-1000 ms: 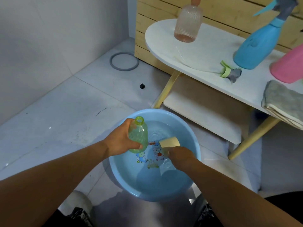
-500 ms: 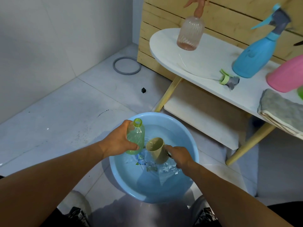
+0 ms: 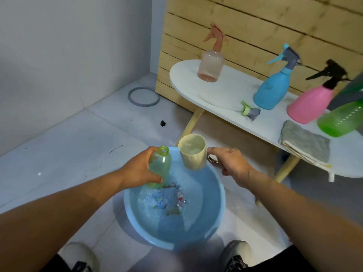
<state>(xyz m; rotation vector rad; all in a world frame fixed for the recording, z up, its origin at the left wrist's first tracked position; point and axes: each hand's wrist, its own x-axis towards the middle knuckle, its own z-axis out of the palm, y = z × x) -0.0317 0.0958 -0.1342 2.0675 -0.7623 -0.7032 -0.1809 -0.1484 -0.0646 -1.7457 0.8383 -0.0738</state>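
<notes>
My left hand point(image 3: 137, 170) wraps the translucent green plastic bottle point(image 3: 160, 163) over the round blue plastic basin point(image 3: 208, 218), my right hand point(image 3: 230, 161) grips the water-filled beige plastic mug point(image 3: 193, 154) by its handle, so I'd pour slowly into the bottle's mouth.

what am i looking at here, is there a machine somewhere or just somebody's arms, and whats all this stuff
There is no machine. The one picture comes from a camera worn on a person's head, looking down at their two bare hands. The left hand grips an uncapped green bottle. The right hand holds a beige cup by its handle, with liquid in it, over the far edge of a blue basin of water on the floor. Behind, a white table carries a peach sprayer, blue sprayer, pink sprayer, green sprayer, a loose spray head and a grey cloth.
</notes>
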